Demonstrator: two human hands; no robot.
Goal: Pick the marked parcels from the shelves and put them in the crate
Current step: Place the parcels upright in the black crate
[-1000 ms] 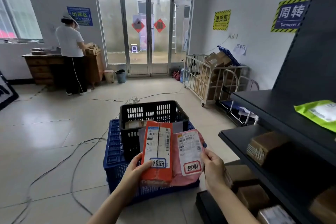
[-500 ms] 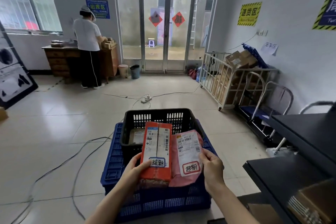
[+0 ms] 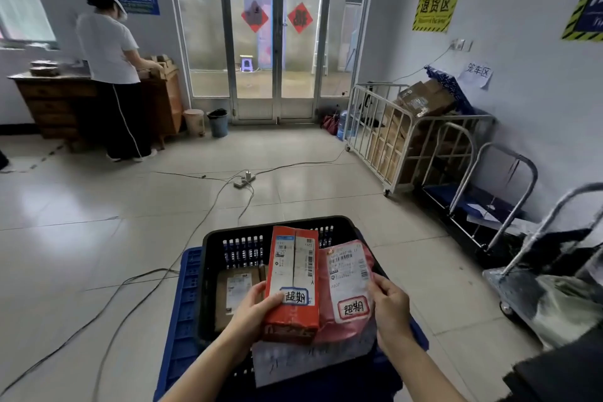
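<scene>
Head view. At six o'clock I note both hands raised over the black crate [image 3: 208, 274], which sits nested in a blue crate [image 3: 182, 310]. The left hand [image 3: 256, 307] grasps the red box parcel [image 3: 293, 274] at its lower left edge, with the thumb across the face beside a blue-bordered handwritten tag. The right hand [image 3: 390, 307] pinches the pink mailer bag [image 3: 350, 274] at its right edge. That bag bears a red-bordered tag, and its left side is tucked behind the box. Both parcels stand upright over the crate's near half. I cannot tell whether their lower edges touch the rim.

Inside the crate, at nine o'clock from the box, lies a brown parcel [image 3: 235, 290]. A white sheet [image 3: 310, 361] hangs on the near wall.

At two o'clock a cage trolley [image 3: 408, 140] holds cartons. At ten o'clock a person [image 3: 109, 52] stands at a wooden desk [image 3: 55, 101]. At twelve o'clock from the crate, a power strip [image 3: 243, 180] lies on the floor.
</scene>
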